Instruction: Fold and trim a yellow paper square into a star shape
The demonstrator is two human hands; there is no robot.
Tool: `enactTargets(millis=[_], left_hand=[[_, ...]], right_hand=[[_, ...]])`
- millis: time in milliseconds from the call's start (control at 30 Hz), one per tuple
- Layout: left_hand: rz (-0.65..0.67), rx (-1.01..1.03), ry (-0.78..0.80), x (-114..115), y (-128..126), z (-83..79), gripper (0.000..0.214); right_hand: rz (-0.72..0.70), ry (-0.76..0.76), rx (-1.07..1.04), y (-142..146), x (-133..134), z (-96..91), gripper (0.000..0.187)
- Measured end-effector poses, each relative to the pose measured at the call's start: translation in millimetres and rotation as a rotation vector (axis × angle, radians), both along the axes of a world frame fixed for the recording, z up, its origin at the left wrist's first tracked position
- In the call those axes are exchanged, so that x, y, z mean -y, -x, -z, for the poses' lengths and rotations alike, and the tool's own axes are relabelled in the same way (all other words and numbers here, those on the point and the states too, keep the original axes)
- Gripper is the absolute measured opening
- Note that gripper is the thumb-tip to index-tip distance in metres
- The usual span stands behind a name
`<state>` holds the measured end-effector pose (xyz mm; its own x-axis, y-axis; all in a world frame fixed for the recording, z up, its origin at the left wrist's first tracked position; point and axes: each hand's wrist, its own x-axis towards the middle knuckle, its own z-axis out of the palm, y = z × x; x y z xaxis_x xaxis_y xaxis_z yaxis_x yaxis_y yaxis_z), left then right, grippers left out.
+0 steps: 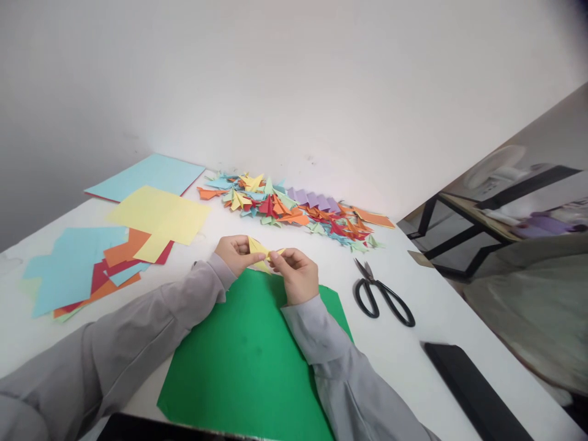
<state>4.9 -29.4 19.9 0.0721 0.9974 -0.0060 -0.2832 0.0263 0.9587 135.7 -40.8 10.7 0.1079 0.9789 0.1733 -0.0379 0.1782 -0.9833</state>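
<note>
My left hand and my right hand meet over the far edge of a green paper sheet on the white table. Both pinch a small folded yellow paper piece between thumb and fingers, the left at its left end, the right at its right end. Grey sleeves cover both arms. Beyond the hands lies a heap of several folded paper shapes in orange, yellow, red, blue and purple.
Black scissors lie to the right of my hands. Loose coloured sheets lie overlapping at the left, with a yellow sheet and a light blue sheet farther back. A black flat object rests near the table's right edge.
</note>
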Motion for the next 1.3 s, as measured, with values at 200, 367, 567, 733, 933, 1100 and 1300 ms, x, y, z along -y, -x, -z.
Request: enactTargets(millis=[200,367,567,733,933,1100,1300], left_hand=[[0.033,0.018,0.007,-0.5,0.5,3.0,0.033],[0.015,-0.027,0.011,-0.1,-0.6,4.1,0.034],[0.013,-0.02,0.034,-1.0,-0.6,5.5,0.035],[-0.011,0.024,0.036,-1.6,-0.4,4.9,0.039],[-0.009,0.011,0.034,-1.1,-1.6,4.0,0.038],[-0.018,0.021,0.031,-1.1,-0.9,3.3,0.039],[-0.021,0.031,0.047,-0.7,-1.5,1.9,0.037]], right_hand=[[0.021,0.035,-0.034,0.8,0.0,0.5,0.022],[0.025,0.012,-0.018,2.6,-0.3,-0.3,0.022],[-0.003,0.042,-0.007,1.3,0.3,-1.4,0.023],[-0.069,0.042,0.027,-1.3,0.2,-1.6,0.02],[-0.067,0.001,0.069,-1.3,-0.7,-0.2,0.019],[-0.063,0.015,0.088,-1.3,-0.2,-0.5,0.022],[-0.084,0.018,0.087,-0.1,0.2,-1.1,0.023]])
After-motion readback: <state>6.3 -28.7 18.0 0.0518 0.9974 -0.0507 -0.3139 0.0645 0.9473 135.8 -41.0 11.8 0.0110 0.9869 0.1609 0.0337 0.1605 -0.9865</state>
